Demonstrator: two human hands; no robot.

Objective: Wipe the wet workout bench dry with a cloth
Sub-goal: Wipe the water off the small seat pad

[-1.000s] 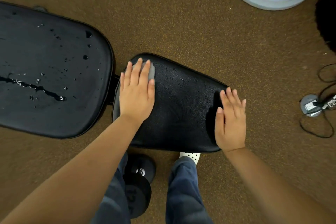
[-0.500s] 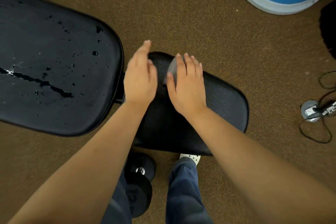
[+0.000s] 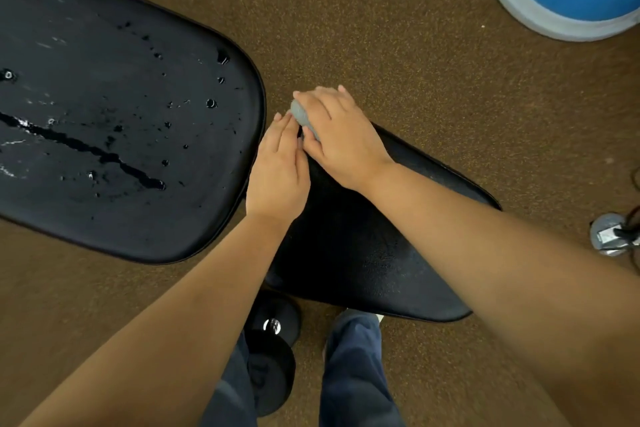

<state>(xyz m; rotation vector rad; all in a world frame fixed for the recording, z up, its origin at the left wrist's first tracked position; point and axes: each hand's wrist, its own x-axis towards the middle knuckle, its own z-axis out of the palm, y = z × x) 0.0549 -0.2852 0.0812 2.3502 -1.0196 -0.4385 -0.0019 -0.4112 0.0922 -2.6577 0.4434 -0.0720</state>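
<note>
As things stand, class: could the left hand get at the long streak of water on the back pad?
Probably yes. The left hand lies beside the back pad, and nothing stands between it and the streak of water; the cloth is under the right hand.

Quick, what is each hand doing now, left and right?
Left hand: open, flat, fingertips touching the grey cloth.
Right hand: closed on the cloth.

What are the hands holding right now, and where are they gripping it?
The right hand covers a small grey bunched cloth, gripping its right side. The left hand touches its near edge, holding nothing.
</note>
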